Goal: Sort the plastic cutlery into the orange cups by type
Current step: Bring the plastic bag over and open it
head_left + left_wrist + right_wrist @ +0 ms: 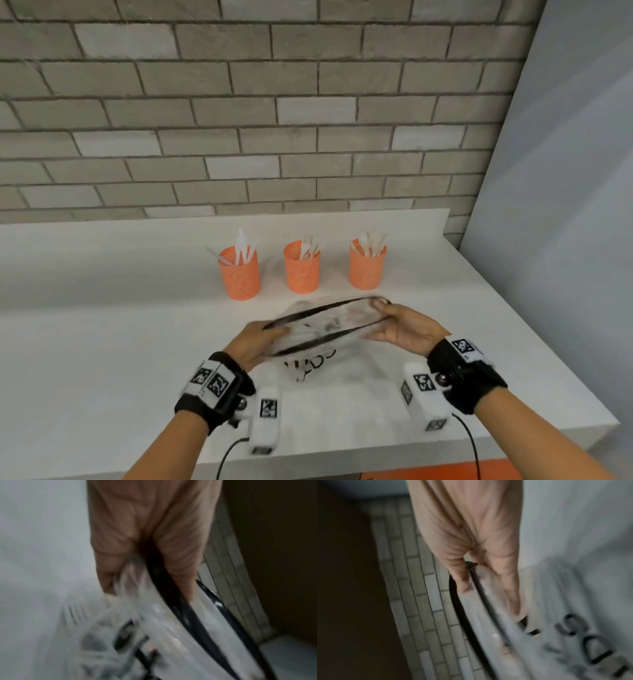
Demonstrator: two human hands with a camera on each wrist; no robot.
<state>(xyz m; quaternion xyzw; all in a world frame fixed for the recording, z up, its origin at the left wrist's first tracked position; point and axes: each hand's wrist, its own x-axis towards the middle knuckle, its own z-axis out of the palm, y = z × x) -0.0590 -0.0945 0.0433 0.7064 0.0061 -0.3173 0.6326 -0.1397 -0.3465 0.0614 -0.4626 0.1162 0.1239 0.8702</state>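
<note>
Three orange mesh cups stand in a row on the white counter: the left cup (pixel 238 276) holds white knives, the middle cup (pixel 301 268) holds forks, the right cup (pixel 365 268) holds spoons. In front of them I hold a clear plastic bag (pixel 325 330) with a black rim and black lettering above the counter. My left hand (pixel 255 344) grips the bag's left end, and my right hand (pixel 400 327) pinches its right end. The bag's mouth is stretched between them. Both wrist views are blurred but show my left hand (pixel 145 563) and right hand (pixel 481 566) closed on the bag's (pixel 180 635) black rim (pixel 471 615).
A grey brick wall (pixel 239 102) rises behind the counter (pixel 102 342). A pale panel (pixel 565 205) stands at the right. The counter's right edge and front edge are close to my arms. Cables hang from both wrist cameras.
</note>
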